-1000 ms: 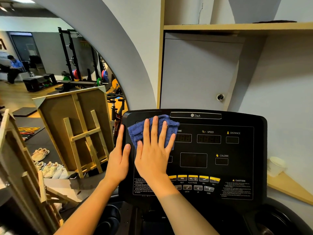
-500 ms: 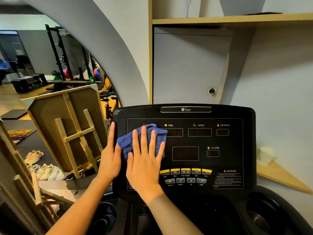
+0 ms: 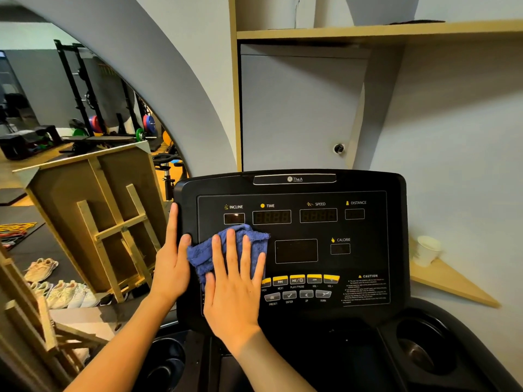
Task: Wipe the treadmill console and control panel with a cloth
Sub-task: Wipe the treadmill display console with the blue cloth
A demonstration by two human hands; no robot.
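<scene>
The black treadmill console (image 3: 396, 250) fills the middle of the view, with dark displays along its top and a row of yellow buttons (image 3: 314, 278) low on the control panel. A blue cloth (image 3: 203, 258) lies flat on the panel's left side, below the INCLINE display. My right hand (image 3: 235, 284) presses flat on the cloth with fingers spread, covering its lower part. My left hand (image 3: 172, 258) grips the console's left edge, thumb on the front face.
Two cup holders (image 3: 424, 352) sit below the console. A white paper cup (image 3: 427, 250) stands on a wooden corner ledge (image 3: 452, 284) at the right. Wooden easels (image 3: 113, 227) lean at the left, shoes (image 3: 56, 290) on the floor beneath them. A cabinet and shelf rise behind.
My right hand has slid the cloth down the left side of the panel, uncovering the INCLINE and TIME displays. My left hand stays on the console's left edge.
</scene>
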